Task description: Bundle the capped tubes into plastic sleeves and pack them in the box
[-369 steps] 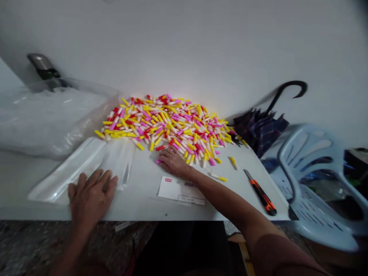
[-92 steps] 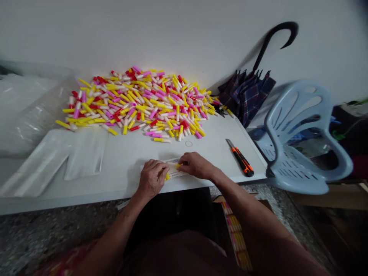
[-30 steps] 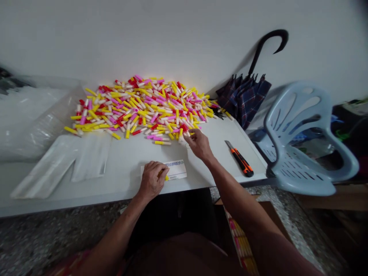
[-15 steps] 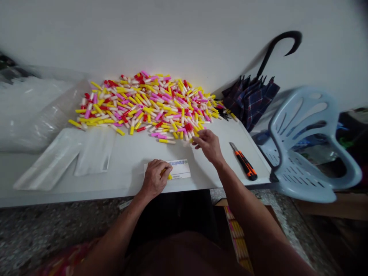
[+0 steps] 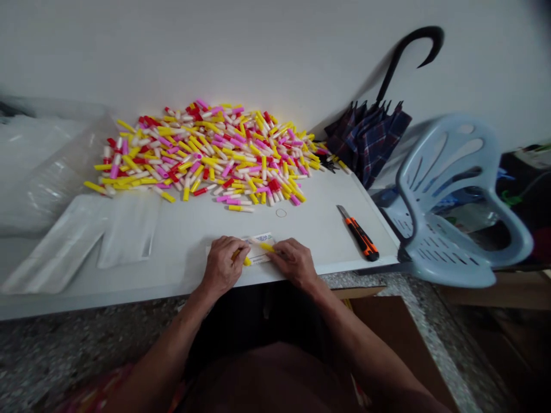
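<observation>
Small stick-shaped pieces, each pale at one end and yellow, pink or red at the other, lie in a wide pile on the white table. My left hand is closed near the table's front edge, with a yellow-ended stick showing at its fingers. Across from it, my right hand pinches another yellow-ended stick, its pale end pointing towards the left hand. Beneath both hands lies a printed white card, partly covered. A thin rubber band rests just beyond the right hand.
An orange and black utility knife, blade out, lies at the right. Flat clear plastic bags and a large plastic sack are at the left. A folded umbrella, a blue-grey plastic seat and a cardboard box stand rightward.
My right hand has come back from the pile's front edge to beside my left hand, with a yellow-ended stick in it. The rubber band now shows on the table. The view has shifted slightly.
</observation>
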`<state>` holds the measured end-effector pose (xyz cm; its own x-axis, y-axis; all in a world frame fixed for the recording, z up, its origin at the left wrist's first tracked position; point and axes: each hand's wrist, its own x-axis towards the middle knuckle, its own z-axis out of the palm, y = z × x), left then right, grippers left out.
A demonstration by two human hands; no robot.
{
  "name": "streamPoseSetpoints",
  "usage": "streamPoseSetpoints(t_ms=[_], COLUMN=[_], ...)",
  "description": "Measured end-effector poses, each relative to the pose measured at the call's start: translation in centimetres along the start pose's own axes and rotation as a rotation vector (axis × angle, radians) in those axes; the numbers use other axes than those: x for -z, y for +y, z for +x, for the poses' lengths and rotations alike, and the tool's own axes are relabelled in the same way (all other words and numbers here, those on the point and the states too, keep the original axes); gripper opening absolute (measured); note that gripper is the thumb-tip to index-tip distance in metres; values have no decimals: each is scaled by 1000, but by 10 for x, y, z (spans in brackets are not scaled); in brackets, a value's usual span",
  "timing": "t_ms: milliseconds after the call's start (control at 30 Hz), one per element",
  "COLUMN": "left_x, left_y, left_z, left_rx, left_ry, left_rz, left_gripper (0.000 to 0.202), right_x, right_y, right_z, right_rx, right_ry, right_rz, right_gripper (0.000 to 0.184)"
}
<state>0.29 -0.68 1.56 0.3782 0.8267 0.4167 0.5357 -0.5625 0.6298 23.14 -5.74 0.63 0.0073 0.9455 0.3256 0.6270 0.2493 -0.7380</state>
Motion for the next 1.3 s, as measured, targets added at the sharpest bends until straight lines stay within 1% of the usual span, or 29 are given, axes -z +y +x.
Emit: streamPoseSetpoints(t_ms=[100,200,267,333,433,500,667,767,867,967,1033,1100,1200,1300], left_x=[2,3,3,3,1,0,-2,-2,-1,0,-1,-2,-3,-5], left_y=[1,2,2,2,1,0,0,1,0,0,0,0,1,1], left_z=[2,3,3,2,1,-1,-3,-3,-3,-2,-2,-2,-3,-3], left_rx=[7,10,16,11,-13,-23,-23,-22,-4,0,-5,-16,-26,-24], left_ry=[-28,-36,-33,-26,-7,-2,-1,8,16,14,10,13,29,22], left_rz=[11,-12,-31,-34,-18,-5,5,-13,-39,-49,-35,-20,-12,2], left_gripper=[18,19,17,16,16,15,16,15,15,14,14,13,13,14], right_x=[-1,5,11,16,16,13,3,4,11,17,17,15,8,0], right_y=[-1,-4,-8,-12,-16,-18,-18,-15,-13,-14,-17,-20,-22,-23], right_z=[5,12,18,23,28,30,32,33,35,36,35,34,30,28], right_rx=[111,146,96,-11,-192,-264,-324,-351,-337,-302,-242,-178,-110,-60], right_ry=[-111,-276,-376,-422,-410,-414,-441,-469,-476,-551,-591,-570,-520,-511], right_rz=[-13,84,186,265,302,328,427,499,571,630,595,504,389,381], right_gripper=[21,20,20,17,12,10,11,14,19,30,40,48,49,52])
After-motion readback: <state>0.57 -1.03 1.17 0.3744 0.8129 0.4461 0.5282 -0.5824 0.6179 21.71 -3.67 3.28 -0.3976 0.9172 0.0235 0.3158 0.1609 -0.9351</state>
